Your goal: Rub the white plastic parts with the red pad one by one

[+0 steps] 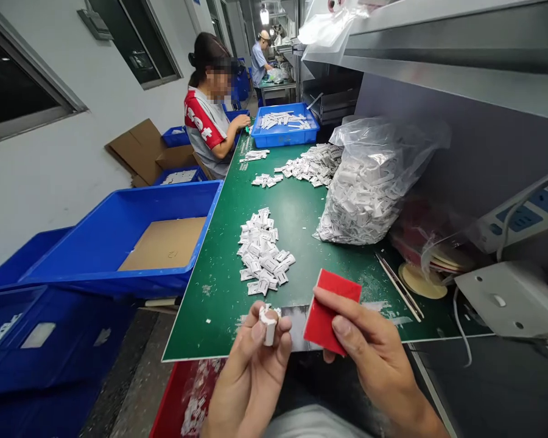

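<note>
Between the thumb and fingers of my left hand [258, 365] is a small white plastic part [269, 328], held above the near edge of the green table [296, 213]. My right hand [374, 350] pinches a flat red square sheet [331, 310], thumb on its front face and the other fingers partly behind it. The sheet and the white part are close together but apart. Just beyond my hands lies a loose pile of similar small white parts [262, 252]. Exactly what shape the held part has is partly covered by my fingertips.
A clear plastic bag [365, 188] full of white parts stands on the right, near thin sticks [399, 286] and a power strip [525, 213]. A blue tray [285, 139] sits at the far end. Blue bins [164, 201] line the left, where a co-worker [214, 115] sits.
</note>
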Available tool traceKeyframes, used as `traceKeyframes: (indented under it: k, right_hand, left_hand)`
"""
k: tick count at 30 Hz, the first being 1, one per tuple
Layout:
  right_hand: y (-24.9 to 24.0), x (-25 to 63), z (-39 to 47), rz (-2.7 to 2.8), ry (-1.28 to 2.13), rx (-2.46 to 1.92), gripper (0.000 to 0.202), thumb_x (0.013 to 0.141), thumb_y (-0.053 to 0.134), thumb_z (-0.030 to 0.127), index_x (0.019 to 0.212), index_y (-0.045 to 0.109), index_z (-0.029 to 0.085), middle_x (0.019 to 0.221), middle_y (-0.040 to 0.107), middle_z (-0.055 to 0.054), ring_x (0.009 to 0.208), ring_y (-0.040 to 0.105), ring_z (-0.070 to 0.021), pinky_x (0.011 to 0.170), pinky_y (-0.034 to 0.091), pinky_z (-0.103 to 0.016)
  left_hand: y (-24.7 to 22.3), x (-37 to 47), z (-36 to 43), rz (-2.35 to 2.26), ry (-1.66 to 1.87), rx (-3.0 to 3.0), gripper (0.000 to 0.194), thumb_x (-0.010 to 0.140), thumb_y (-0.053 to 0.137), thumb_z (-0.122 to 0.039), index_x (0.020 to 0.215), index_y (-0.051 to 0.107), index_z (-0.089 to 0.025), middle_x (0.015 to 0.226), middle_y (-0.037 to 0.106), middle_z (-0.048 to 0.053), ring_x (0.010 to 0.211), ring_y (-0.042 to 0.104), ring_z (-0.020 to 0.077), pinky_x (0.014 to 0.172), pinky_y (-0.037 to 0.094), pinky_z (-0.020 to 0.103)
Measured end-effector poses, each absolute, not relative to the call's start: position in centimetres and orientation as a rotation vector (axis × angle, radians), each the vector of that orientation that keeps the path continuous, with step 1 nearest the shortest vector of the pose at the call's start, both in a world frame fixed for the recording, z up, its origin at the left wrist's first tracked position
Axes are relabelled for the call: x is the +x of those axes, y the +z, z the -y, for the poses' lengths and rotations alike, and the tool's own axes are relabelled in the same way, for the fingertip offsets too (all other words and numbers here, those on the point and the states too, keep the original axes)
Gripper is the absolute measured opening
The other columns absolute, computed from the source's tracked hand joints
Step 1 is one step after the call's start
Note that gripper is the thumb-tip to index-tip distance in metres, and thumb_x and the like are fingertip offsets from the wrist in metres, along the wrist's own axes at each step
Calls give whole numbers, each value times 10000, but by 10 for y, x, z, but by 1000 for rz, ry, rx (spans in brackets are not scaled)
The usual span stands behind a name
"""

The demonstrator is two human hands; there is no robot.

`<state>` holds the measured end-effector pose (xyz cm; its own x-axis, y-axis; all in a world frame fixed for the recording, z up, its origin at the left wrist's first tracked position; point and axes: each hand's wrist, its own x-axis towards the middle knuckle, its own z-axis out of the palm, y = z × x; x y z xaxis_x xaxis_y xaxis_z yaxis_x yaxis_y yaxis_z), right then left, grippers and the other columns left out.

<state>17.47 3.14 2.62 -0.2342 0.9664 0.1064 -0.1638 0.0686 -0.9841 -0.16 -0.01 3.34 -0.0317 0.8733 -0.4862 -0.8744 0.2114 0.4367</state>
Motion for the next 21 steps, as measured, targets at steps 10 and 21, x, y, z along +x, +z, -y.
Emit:
traceKeyframes:
  k: [10,21]
  right_hand:
    - [59,158,-39,1535,1381,-745,371,950,696,479,1239,799,271,876,830,-63,832,770,-255,748,616,-340]
    - [34,196,-56,1694,1631,-501,257,1013,660,300,1227,796,342,1023,856,-32,863,788,-204,815,601,-296]
  left_hand:
    - [28,11,5,-758,1163,-52,375,683,962,-215,959,711,-175,744,660,-25,632,617,80,603,509,178]
    - [25,13,4,-830,1161,177,333,717,934,-376,910,741,-185,722,662,3,582,576,84,571,495,195]
